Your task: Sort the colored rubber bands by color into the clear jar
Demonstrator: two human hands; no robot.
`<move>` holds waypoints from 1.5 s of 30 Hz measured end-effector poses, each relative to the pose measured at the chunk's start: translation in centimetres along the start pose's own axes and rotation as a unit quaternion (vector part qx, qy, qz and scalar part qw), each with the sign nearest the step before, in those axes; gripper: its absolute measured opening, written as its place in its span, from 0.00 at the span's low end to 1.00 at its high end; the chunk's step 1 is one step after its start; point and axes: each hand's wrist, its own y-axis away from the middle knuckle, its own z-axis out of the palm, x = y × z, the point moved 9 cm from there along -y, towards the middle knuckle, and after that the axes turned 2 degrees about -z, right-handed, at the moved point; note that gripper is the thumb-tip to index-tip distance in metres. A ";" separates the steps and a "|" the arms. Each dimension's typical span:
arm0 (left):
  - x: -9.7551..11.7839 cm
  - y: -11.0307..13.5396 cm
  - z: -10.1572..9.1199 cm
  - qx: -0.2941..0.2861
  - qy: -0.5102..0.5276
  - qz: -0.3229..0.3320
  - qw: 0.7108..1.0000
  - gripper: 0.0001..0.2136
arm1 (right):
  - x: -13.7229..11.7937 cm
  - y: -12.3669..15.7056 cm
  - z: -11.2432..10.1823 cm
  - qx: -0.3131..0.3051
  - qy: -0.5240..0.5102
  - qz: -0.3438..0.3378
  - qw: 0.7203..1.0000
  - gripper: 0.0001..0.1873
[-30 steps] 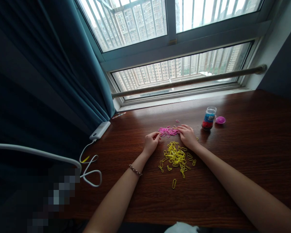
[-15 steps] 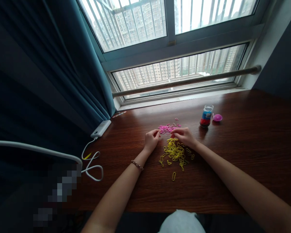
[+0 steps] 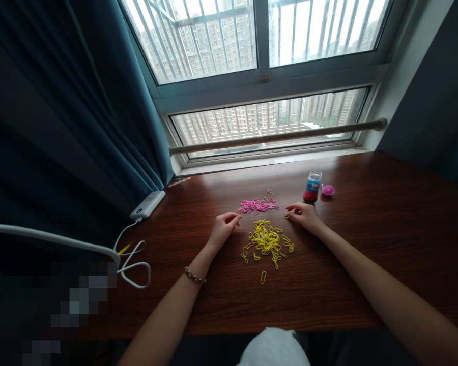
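Observation:
A loose pile of pink rubber bands (image 3: 257, 205) lies on the brown table, and a pile of small yellow rubber bands (image 3: 267, 239) lies nearer to me. To the left of both piles is my left hand (image 3: 223, 227), its thumb and fingers pinched together close to the pink pile's edge. Whatever is between those fingertips, if anything, is too small to make out. On the right side of the piles, my right hand (image 3: 305, 216) pinches a yellow rubber band (image 3: 286, 216) low over the table. One yellow band (image 3: 263, 277) lies apart, nearer the front edge.
A glass jar (image 3: 312, 188) with a blue and red label stands behind my right hand, beside a pink lid (image 3: 328, 190). On the left are a white power bank (image 3: 148, 204) and its cable (image 3: 137, 266). The window (image 3: 270, 117) and curtain (image 3: 137, 112) border the table.
My right hand has moved right, away from the space between the piles, with a yellow rubber band at its fingertips. My left hand has drawn slightly left. The view has shifted a little.

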 end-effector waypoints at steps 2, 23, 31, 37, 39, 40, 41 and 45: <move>0.1 0.2 0.4 -0.044 -0.025 -0.011 0.999 0.13 | -0.1 0.1 0.3 -0.009 0.012 -0.010 1.000 0.09; 2.6 4.9 4.5 -0.396 -0.185 0.107 0.893 0.12 | -2.6 1.8 2.6 -0.083 -0.376 0.212 0.898 0.18; 3.3 3.4 4.3 -0.195 -0.043 0.078 0.977 0.11 | -1.8 1.7 1.5 -0.098 -0.316 0.239 0.913 0.16; 2.1 2.2 2.6 -0.073 0.005 0.065 0.995 0.11 | -3.4 3.4 4.0 -0.339 -0.129 0.156 0.919 0.16; 1.8 1.8 1.7 -0.054 0.016 0.049 0.997 0.12 | -3.9 3.9 4.4 -0.385 -0.086 0.124 0.910 0.16; 1.7 1.7 1.4 -0.056 0.016 0.040 0.997 0.12 | -4.2 4.2 4.6 -0.403 -0.074 0.114 0.905 0.16; 1.6 1.6 1.2 -0.066 0.010 0.030 0.997 0.12 | -4.4 4.4 4.7 -0.418 -0.063 0.106 0.900 0.16; 2.0 2.2 2.0 -0.154 -0.042 0.006 0.987 0.12 | -5.2 4.5 4.4 -0.426 -0.024 0.075 0.901 0.14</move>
